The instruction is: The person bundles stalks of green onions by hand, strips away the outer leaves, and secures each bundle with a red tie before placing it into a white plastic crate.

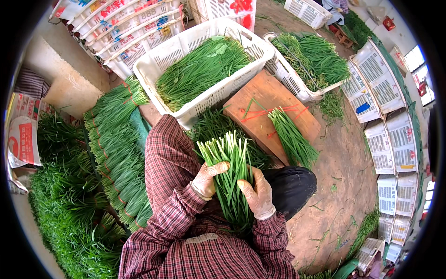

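A thick bunch of garlic chives [228,183] stands upright over my lap, its pale cut ends pointing away from me. Gloved in thin, see-through material, my left hand [207,179] wraps its left side with the thumb across the stalks. My right hand [257,191], gloved the same way, closes round the right side, thumb in front. Beyond them, on a tilted wooden board [265,95], lie several red ties [274,111]. A smaller bunch of chives [292,139] rests across the ties and hangs over the board's near edge.
Ahead stands a white crate [144,90] of chives, with another filled crate [283,76] to its right. Red-tied bunches [118,153] line my left, beside loose greens [69,223]. Stacked crates [388,139] line the far right. Scraps litter the brown floor [344,186].
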The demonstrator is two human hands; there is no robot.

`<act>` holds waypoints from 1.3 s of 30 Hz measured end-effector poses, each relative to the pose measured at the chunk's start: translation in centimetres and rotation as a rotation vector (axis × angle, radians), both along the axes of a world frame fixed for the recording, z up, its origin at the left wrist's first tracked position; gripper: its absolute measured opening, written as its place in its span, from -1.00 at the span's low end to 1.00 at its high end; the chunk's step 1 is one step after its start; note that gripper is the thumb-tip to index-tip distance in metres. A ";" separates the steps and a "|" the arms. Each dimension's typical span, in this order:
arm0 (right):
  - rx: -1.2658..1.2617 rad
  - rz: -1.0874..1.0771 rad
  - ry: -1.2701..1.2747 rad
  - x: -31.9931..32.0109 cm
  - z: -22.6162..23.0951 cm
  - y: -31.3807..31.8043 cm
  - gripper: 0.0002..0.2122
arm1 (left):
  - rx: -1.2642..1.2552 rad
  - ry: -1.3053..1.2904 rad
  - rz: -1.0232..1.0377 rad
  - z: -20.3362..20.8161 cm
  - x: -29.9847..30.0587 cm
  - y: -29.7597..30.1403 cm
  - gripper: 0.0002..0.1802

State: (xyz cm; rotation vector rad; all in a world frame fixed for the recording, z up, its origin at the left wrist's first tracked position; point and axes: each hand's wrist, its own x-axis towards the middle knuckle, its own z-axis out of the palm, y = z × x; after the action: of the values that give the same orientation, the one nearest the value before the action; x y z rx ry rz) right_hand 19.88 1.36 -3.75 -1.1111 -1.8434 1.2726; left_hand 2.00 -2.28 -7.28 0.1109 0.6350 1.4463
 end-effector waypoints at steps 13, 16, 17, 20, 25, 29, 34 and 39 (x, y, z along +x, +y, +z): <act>0.054 0.213 -0.145 -0.1 0.8 0.6 -0.74 | -0.008 -0.115 -0.035 -1.0 0.0 -0.4 -0.38; -0.020 0.342 -0.153 0.7 1.0 1.3 -0.64 | 0.088 -0.110 -0.160 0.1 0.1 -0.1 -0.11; -0.053 0.387 -0.158 0.9 1.0 1.5 -0.62 | 0.119 -0.137 -0.188 0.6 0.1 0.1 -0.10; -0.278 0.478 -0.134 1.3 0.9 1.5 -0.61 | 0.188 -0.166 -0.263 1.8 -0.1 0.4 -0.05; -0.210 0.551 -0.234 1.4 1.5 1.8 -0.59 | 0.201 -0.100 -0.212 1.3 0.0 0.3 -0.20; -0.030 0.365 -0.446 3.0 4.4 3.8 -0.54 | 0.190 -0.069 -0.205 1.6 0.0 0.1 -0.24; 0.596 0.141 -0.080 0.1 7.6 6.2 -0.68 | 0.162 -0.054 -0.284 1.4 0.5 0.2 -0.28; 0.787 0.321 -0.093 -2.9 7.0 7.7 -0.69 | 0.237 -0.027 -0.378 1.6 0.6 0.4 -0.42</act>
State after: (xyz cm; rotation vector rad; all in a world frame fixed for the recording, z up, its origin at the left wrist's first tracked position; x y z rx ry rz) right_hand 16.96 9.10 3.28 -0.4592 -2.3433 0.5270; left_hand 2.64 -1.85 -5.65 0.3762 0.3925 1.1485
